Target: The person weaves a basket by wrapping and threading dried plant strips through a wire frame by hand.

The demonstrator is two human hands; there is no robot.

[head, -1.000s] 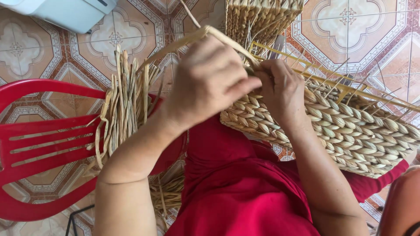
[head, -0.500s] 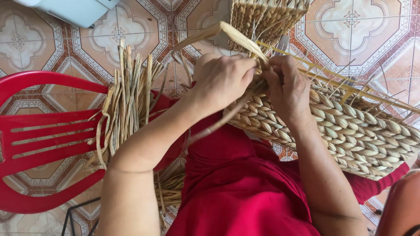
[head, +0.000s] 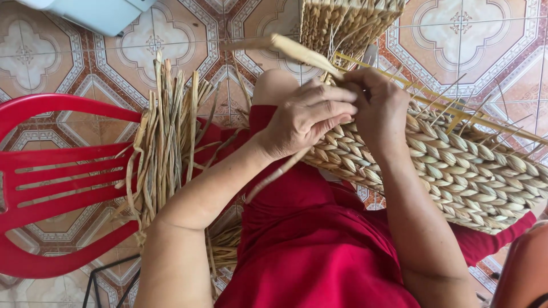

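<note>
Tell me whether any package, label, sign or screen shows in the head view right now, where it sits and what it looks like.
None can be made out. The nearest candidate is a pale blue-white object cut off by the top left edge, lying on the patterned tile floor; its kind cannot be told, and no label shows on it.
</note>
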